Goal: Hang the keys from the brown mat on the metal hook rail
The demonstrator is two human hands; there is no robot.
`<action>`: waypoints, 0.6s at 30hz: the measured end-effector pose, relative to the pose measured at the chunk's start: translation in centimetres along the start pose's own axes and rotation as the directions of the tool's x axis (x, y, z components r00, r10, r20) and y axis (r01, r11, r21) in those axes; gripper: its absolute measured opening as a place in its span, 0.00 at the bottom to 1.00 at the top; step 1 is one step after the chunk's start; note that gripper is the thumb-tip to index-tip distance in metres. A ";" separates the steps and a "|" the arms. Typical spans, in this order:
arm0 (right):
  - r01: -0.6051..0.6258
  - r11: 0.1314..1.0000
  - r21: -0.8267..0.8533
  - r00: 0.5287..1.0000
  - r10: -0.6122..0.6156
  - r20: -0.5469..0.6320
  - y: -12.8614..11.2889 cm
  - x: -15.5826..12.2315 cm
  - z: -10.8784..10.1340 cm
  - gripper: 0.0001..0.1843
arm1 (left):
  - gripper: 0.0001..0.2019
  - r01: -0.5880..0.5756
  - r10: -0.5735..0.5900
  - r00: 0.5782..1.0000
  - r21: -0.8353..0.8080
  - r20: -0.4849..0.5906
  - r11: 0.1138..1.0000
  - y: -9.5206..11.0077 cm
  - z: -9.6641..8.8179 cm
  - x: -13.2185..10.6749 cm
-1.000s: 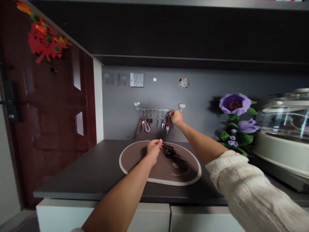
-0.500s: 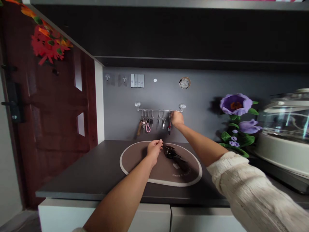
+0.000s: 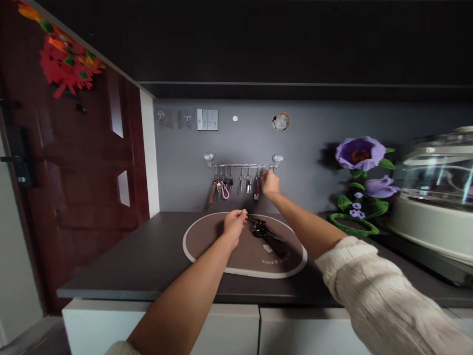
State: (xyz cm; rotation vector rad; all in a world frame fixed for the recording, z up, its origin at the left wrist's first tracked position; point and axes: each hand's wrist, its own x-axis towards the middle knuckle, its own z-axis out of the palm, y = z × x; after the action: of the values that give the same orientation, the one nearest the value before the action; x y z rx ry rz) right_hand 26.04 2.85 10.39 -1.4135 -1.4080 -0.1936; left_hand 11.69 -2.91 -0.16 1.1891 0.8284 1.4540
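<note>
My right hand (image 3: 271, 183) is up at the right end of a clear hook rail (image 3: 242, 165), its fingers closed just below the bar. What they grip, if anything, is hidden. Just left of it hangs a key with a red tag (image 3: 256, 190). Lower down, my left hand (image 3: 234, 228) is held over a brown oval mat (image 3: 207, 246), thumb and fingers pinched together; I cannot make out what is in them. Right beside those fingertips is a dark bunch of keys (image 3: 260, 229) over the mat; whether it touches the hand is unclear.
More keys hang along the rail, one with a pink loop (image 3: 225, 192). A purple artificial flower (image 3: 360, 154) and a glass-sided appliance (image 3: 432, 212) stand on the right of the dark counter (image 3: 121, 256). A dark shelf (image 3: 258, 49) overhangs, and a red-brown door (image 3: 84, 187) is at left.
The view has shifted slightly. My right hand has dropped a little relative to the rail, by the red tag. My left hand stays nearly in place over the mat.
</note>
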 end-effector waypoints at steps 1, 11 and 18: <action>-0.018 1.000 -0.008 1.000 0.018 -0.015 0.2 -0.2 0.1 0.12 | 0.13 -0.010 0.010 1.000 0.012 0.002 1.000 0.0 0.0 0.0; -0.078 0.984 0.161 0.995 0.068 0.068 0.2 -5.1 -1.2 0.09 | 0.07 -0.066 0.058 0.997 0.171 0.052 0.983 1.2 -0.1 -1.0; -0.098 0.947 0.306 0.978 0.034 0.208 1.3 -10.3 -2.9 0.05 | 0.03 -0.175 0.130 0.979 0.307 0.159 0.936 0.7 -0.4 -1.3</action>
State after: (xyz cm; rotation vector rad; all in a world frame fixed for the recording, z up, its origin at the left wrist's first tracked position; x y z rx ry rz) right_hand 25.66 -5.28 3.32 -1.2352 -1.4758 0.2172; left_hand 11.10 -4.31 0.11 1.6111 0.9166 1.3764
